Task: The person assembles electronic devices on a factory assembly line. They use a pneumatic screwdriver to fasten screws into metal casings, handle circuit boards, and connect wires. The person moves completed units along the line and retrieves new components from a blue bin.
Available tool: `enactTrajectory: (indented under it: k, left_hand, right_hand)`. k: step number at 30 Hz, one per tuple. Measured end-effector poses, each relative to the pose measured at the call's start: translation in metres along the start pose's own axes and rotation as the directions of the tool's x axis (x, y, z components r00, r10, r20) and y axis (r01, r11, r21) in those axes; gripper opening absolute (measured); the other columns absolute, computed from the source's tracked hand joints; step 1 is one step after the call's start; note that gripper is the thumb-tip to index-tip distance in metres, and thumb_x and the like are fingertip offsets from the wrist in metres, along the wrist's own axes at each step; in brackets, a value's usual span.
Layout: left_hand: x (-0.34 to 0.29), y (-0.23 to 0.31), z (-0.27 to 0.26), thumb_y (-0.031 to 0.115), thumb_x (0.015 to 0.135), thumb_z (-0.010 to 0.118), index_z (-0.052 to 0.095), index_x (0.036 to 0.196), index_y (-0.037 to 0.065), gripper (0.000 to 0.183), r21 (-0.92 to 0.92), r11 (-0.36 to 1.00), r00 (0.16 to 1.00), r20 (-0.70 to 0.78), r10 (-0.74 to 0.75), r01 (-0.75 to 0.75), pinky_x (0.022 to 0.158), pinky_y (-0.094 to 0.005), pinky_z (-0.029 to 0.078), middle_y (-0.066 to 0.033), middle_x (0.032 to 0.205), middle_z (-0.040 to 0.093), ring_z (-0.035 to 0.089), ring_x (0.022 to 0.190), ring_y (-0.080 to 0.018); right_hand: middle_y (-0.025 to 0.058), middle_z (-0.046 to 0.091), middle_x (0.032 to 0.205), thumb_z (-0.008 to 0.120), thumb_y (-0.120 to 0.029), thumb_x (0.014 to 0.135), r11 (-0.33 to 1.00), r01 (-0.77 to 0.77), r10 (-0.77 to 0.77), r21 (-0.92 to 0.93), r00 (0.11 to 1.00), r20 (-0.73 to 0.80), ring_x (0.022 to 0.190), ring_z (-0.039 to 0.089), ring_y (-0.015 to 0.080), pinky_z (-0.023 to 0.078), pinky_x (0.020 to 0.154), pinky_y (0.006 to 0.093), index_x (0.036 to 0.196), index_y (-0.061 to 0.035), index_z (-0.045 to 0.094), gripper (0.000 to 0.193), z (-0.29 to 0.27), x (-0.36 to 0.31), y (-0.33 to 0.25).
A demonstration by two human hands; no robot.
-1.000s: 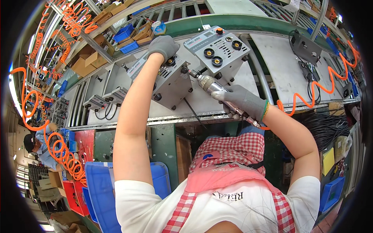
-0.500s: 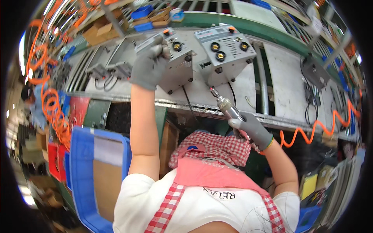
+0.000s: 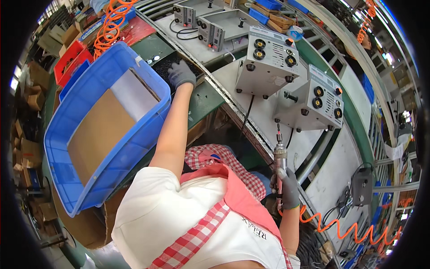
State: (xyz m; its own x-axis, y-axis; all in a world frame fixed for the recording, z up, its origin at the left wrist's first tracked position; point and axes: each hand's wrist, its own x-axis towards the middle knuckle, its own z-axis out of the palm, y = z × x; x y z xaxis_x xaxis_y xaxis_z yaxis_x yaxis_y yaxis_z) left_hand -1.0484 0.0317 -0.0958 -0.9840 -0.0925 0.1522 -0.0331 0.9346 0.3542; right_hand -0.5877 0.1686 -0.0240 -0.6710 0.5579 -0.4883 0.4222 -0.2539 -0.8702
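Note:
My left hand [image 3: 181,75], in a grey glove, reaches into a dark tray [image 3: 193,66] of small black pieces. Its fingers look slightly apart over the pieces, whose kind is too small to make out. My right hand [image 3: 290,188], also gloved, is wrapped round a silver air screwdriver [image 3: 281,157], held upright with its bit upward. The bit is close to the lower front edge of a grey metal power-unit case [image 3: 309,105] with round black sockets. A similar grey case [image 3: 268,67] stands to its left, with a black cable below it.
A large blue bin [image 3: 107,157] with cardboard inside stands at my left. Unfinished cases [image 3: 228,24] with front panels [image 3: 210,33] lie farther up the line. An orange coiled hose [image 3: 349,231] trails from the screwdriver. A red bin [image 3: 74,62] sits at far left.
My left hand has moved from beside the left case down into the tray of black pieces. The view has swung left. My right hand keeps hold of the screwdriver, now more upright.

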Motion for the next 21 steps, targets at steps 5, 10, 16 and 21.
enactTrajectory:
  k: [5, 10, 16, 21]
  left_hand:
    - [0.016, 0.006, 0.01, 0.016, 0.092, 0.053, 0.068, 0.111, 0.01, 0.026, 0.098, 0.995, 0.984, 0.177, -0.014, -0.003, 0.088, -0.0412, 0.053, -0.0152, 0.119, 0.063, 0.062, 0.109, -0.0326]
    - [0.021, -0.003, 0.023, 0.011, 0.092, 0.052, 0.07, 0.105, 0.009, 0.023, 0.074, 0.997, 0.997, 0.071, -0.014, 0.008, 0.08, -0.0398, 0.057, -0.015, 0.109, 0.067, 0.066, 0.1, -0.0324]
    - [0.009, -0.009, 0.012, 0.013, 0.09, 0.055, 0.065, 0.098, 0.007, 0.015, -0.126, 0.99, 0.99, -0.135, 0.039, -0.057, 0.078, -0.0419, 0.055, -0.0173, 0.102, 0.063, 0.066, 0.094, -0.0338]
    - [0.015, -0.013, 0.021, 0.013, 0.089, 0.058, 0.065, 0.099, 0.005, 0.015, -0.157, 0.985, 0.986, -0.165, 0.038, -0.065, 0.079, -0.0433, 0.054, -0.0188, 0.104, 0.063, 0.065, 0.096, -0.0345]
  right_hand:
    - [0.0042, 0.056, 0.068, 0.062, -0.043, 0.084, 1.0, 0.023, -0.023, 0.02, 0.999, -0.034, 0.054, 0.054, 0.0112, 0.041, 0.043, 0.0221, 0.1, -0.0035, 0.054, 0.044, -0.013, 0.002, 0.012]
    - [0.0042, 0.056, 0.069, 0.062, -0.044, 0.085, 0.999, 0.008, -0.005, 0.049, 0.998, -0.061, 0.054, 0.054, 0.0114, 0.041, 0.043, 0.0224, 0.099, -0.004, 0.054, 0.043, -0.013, -0.004, 0.015]
    - [0.0042, 0.055, 0.068, 0.062, -0.044, 0.084, 0.999, -0.009, 0.011, 0.053, 0.999, -0.036, 0.054, 0.054, 0.0114, 0.041, 0.043, 0.022, 0.101, -0.0042, 0.053, 0.044, -0.015, -0.001, 0.024]
    - [0.0022, 0.055, 0.069, 0.065, -0.041, 0.083, 0.997, -0.037, 0.04, 0.069, 0.999, -0.034, 0.056, 0.054, 0.0098, 0.041, 0.044, 0.0217, 0.102, -0.004, 0.054, 0.043, -0.014, -0.001, 0.02]
